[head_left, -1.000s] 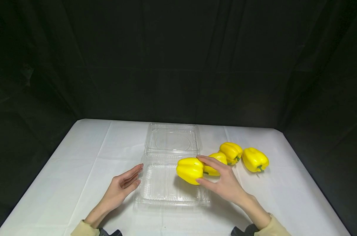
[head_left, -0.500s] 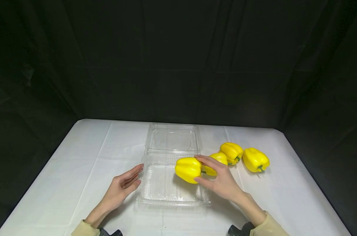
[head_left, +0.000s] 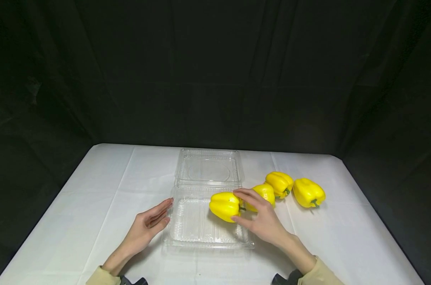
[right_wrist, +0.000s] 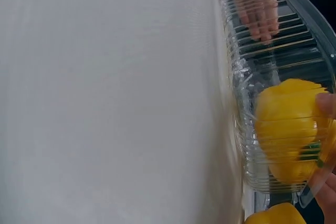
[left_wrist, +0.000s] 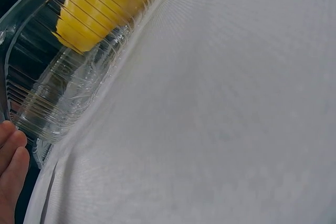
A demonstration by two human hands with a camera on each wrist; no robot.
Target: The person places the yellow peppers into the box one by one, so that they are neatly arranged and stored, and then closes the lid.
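A clear plastic clamshell container (head_left: 208, 244) lies with its lid (head_left: 208, 172) folded back toward the far edge. My right hand (head_left: 265, 221) holds a yellow bell pepper (head_left: 223, 206) between thumb and fingers over the right half of the base, its green stem pointing right. Through the ribbed wall, the pepper (right_wrist: 286, 111) shows inside the container in the right wrist view. My left hand (head_left: 147, 225), fingers extended, rests its fingertips at the container's left rim. In the left wrist view, only the fingers (left_wrist: 13, 169) of that hand appear beside the wall.
Beyond my right hand lie three more yellow bell peppers: one partly hidden behind the fingers (head_left: 265, 194), one behind it (head_left: 279, 183), and one farther right (head_left: 308, 192). A white cloth (head_left: 94, 221) covers the table, and black curtains (head_left: 215, 79) surround it.
My right hand has shifted slightly left with the bell pepper, then lowered a little into the container's base. The left hand and the other peppers have stayed put.
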